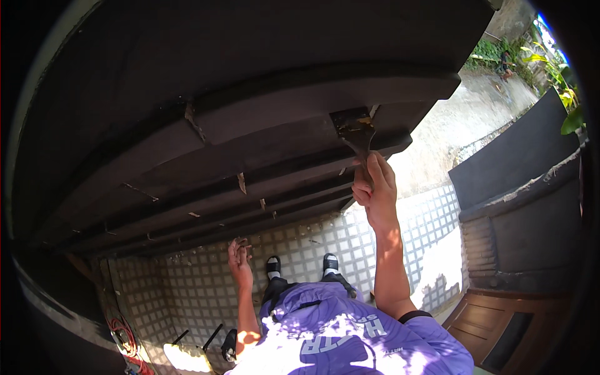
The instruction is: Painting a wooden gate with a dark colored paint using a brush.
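A dark putty knife (pixel 360 145) is in my right hand (pixel 377 187), its handle wrapped by my fingers with the thumb along it. Its wide blade lies against the dark ridged wall (pixel 281 134), over a patch with bare, yellowish flecks. Lower and to the left, my left hand (pixel 239 259) hangs in front of the wall's lower ridges. Its fingers are loosely bent and apart, and I make out nothing held in them.
Pale chipped marks (pixel 242 183) dot the wall. Checkered tiles (pixel 206 281) cover the floor under my feet. Red cords or hoses (pixel 128 340) lie at the lower left, near a pale stool-like thing (pixel 187 357). A brown wooden door (pixel 494 325) and a dark low wall (pixel 519 156) stand right.
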A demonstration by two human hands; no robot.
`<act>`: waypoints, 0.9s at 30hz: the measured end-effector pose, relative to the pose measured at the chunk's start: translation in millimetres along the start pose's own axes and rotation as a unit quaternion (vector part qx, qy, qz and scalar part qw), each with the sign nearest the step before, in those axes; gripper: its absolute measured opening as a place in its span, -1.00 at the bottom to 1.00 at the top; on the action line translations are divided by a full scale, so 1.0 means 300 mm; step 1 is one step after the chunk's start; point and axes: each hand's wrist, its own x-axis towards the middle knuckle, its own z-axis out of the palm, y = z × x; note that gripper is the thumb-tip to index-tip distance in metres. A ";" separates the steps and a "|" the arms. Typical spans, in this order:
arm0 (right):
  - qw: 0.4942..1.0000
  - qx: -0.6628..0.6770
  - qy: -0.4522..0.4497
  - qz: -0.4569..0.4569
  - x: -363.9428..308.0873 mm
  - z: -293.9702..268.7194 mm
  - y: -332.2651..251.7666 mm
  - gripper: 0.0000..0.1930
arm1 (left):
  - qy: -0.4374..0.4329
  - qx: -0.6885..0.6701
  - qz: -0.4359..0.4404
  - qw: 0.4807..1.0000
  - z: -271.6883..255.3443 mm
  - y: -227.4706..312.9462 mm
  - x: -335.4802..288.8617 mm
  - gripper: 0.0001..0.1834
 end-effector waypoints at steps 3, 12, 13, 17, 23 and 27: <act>0.999 0.032 -0.003 0.022 0.005 -0.001 0.073 -0.75 | -0.004 -0.042 -0.023 0.999 -0.005 0.017 0.026 -0.59; 0.966 0.044 0.068 0.246 -0.046 -0.025 0.271 -0.73 | 0.077 0.120 0.121 0.982 -0.020 0.021 0.176 -0.50; 0.979 0.019 0.077 0.189 -0.040 0.002 0.235 -0.74 | 0.080 0.053 0.087 0.992 -0.008 0.030 0.197 -0.45; 0.984 -0.104 0.123 -0.082 -0.054 0.133 0.070 -0.71 | 0.103 -0.080 -0.017 0.991 0.037 0.132 0.247 -0.31; 0.964 -0.171 0.109 0.173 -0.060 0.015 0.336 -0.66 | 0.169 -0.141 -0.011 0.976 0.061 0.201 0.296 -0.28; 0.959 -0.182 0.133 0.173 -0.087 0.096 0.345 -0.61 | 0.171 -0.176 -0.017 0.969 0.024 0.190 0.315 -0.29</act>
